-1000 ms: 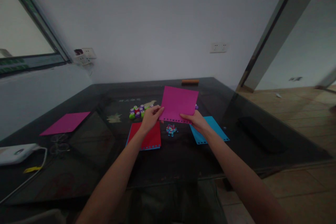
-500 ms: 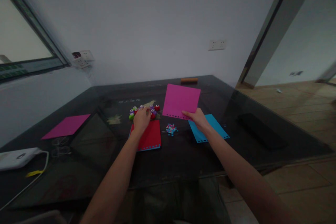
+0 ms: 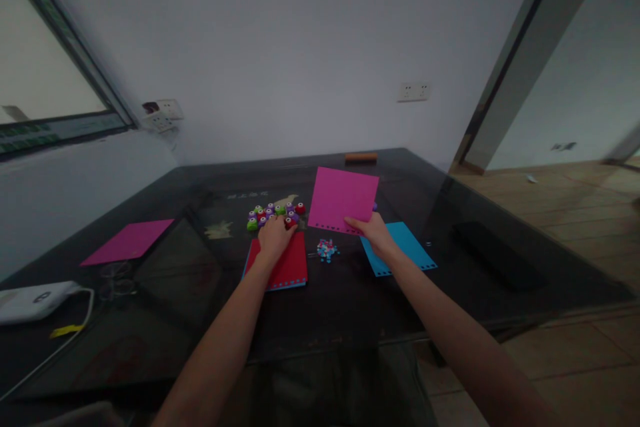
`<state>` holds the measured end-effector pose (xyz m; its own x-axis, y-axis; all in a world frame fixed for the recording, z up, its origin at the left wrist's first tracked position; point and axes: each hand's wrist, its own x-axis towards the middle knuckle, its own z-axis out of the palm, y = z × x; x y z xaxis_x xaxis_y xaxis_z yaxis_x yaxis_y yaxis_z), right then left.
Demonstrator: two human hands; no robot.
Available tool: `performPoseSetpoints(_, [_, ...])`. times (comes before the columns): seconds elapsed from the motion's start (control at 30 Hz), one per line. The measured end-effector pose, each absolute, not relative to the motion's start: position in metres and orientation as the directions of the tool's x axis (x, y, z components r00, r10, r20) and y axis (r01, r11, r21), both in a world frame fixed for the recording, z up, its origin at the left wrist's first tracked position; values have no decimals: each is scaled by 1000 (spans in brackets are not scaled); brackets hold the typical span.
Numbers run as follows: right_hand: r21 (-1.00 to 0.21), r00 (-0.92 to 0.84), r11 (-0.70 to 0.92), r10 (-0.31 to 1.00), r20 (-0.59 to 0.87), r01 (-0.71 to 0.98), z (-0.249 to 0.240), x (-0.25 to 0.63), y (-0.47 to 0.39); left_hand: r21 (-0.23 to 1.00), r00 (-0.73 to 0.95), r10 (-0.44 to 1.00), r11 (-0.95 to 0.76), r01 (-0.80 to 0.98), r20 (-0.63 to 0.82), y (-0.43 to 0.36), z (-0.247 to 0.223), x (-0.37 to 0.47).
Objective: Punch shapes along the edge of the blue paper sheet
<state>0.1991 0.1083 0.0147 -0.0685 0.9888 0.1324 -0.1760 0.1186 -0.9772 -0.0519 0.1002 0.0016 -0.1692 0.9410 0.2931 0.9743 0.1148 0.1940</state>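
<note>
My right hand pinches a pink sheet by its near edge, thumb on top. Small shaped holes run along that edge, and the sheet is raised above the table. My left hand is over the far end of a red sheet, its fingers curled at the near side of several small craft punches in red, purple and green. Its fingertips are partly hidden, so I cannot make out what they hold. Blue paper shows under the red sheet. Paper confetti lies between the hands.
A blue sheet with a punched edge lies under my right wrist. Another pink sheet is at the left. A white device with a cable, a long black object and a brown roll also rest on the dark table.
My left hand has drawn back from over the craft punches to their near side, uncovering more of them. The pink sheet in my right hand has shifted slightly left.
</note>
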Motion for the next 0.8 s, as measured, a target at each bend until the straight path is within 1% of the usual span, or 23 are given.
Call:
performPoseSetpoints(0.13, [-978,-74,121,988,136,-172,15,200,108,230,-194,943,133,964,271,100,6,-52])
performPoseSetpoints(0.23, [-973,-72,126,987,142,-191,16,200,108,296,-228,939,148,944,257,100,8,-55])
performPoseSetpoints(0.3, [-971,-68,131,987,147,-199,16,201,107,387,-231,934,114,915,272,101,9,-57])
performPoseSetpoints(0.37, [-971,-64,141,986,156,-195,17,201,107,530,-212,928,18,848,307,102,11,-55])
performPoseSetpoints(0.43, [-971,-54,145,986,158,-190,17,200,108,723,-197,926,-105,683,321,103,13,-49])
performPoseSetpoints(0.5, [-971,-32,142,988,151,-193,17,201,109,905,-182,946,-185,384,270,102,16,-38])
performPoseSetpoints(0.53, [-971,-20,139,989,146,-194,17,201,109,962,-161,963,-184,204,218,101,17,-32])
performPoseSetpoints(0.57, [-971,-9,140,989,145,-195,17,202,109,986,-131,978,-161,31,164,99,19,-26])
performPoseSetpoints(0.6, [-970,2,145,989,147,-197,17,203,110,982,-106,987,-138,-130,124,97,21,-20])
performPoseSetpoints(0.67, [-968,25,159,987,157,-196,17,205,111,931,-69,995,-89,-355,69,92,24,-11])
performPoseSetpoints(0.73, [-967,50,174,985,167,-185,17,208,113,887,-56,998,-57,-459,36,89,26,-6])
performPoseSetpoints(0.8, [-967,69,185,982,175,-176,16,209,114,877,-48,999,-41,-479,20,86,27,-3])
